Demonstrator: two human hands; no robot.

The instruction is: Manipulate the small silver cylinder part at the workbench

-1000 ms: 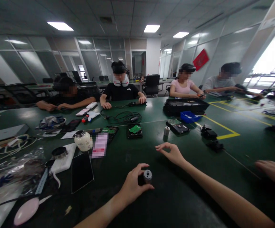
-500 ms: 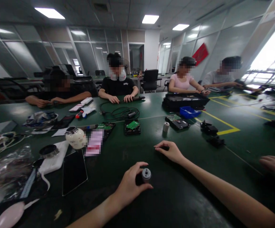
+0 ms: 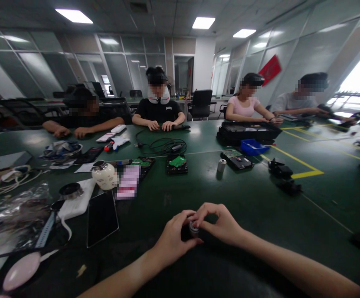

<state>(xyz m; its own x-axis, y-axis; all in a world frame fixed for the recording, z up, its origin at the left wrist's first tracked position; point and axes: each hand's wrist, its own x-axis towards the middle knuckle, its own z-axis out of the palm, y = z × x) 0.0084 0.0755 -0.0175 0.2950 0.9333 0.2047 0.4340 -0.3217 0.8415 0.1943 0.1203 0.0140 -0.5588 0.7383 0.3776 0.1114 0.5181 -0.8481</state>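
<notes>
A small silver cylindrical motor [image 3: 194,232] stands low in front of me, partly covered by fingers. My left hand [image 3: 175,236] curls around its left side, with the thumb at the near side and the index finger at the far side. From the right, my right hand [image 3: 220,223] reaches over it, thumb and index finger bent together at its top end. Whatever may be between those fingertips is hidden. A second silver cylinder [image 3: 221,165] stands upright farther off on the green table [image 3: 155,194], beyond my right hand.
Two hard drives with green boards [image 3: 177,164] [image 3: 237,159] and a blue tray [image 3: 254,147] lie beyond my hands. At left are a black tablet [image 3: 102,219], a cream jar [image 3: 104,176] and a plastic bag [image 3: 15,219]. Several people sit across the table.
My right hand has come left and nearer, from close to the standing cylinder to the top of the motor. My left hand stays around the motor. The view has turned slightly left.
</notes>
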